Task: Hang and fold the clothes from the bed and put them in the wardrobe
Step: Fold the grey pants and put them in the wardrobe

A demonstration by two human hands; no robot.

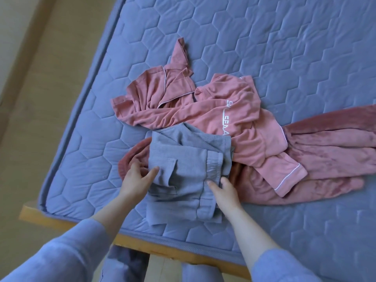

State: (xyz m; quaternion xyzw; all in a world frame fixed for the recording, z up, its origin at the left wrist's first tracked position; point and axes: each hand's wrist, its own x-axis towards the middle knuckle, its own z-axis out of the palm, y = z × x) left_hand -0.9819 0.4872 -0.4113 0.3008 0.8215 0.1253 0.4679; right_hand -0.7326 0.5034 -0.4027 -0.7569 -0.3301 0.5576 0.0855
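A grey-blue garment [189,169], partly folded, lies near the foot edge of the mattress. My left hand [136,180] holds its left edge with the thumb on top of the cloth. My right hand [225,192] grips its right side near a cuffed fold, thumb on top and fingertips tucked into the cloth. Behind it sprawls a crumpled pink pyjama shirt [205,112] with white piping and white lettering. A dark pink fleece garment [325,153] stretches to the right, and part of it pokes out under the grey-blue piece.
Everything lies on a blue quilted mattress [284,47] on a wooden bed frame [34,214]. Beige floor [30,78] runs along the left. My legs stand at the bed's foot. No wardrobe or hangers in view.
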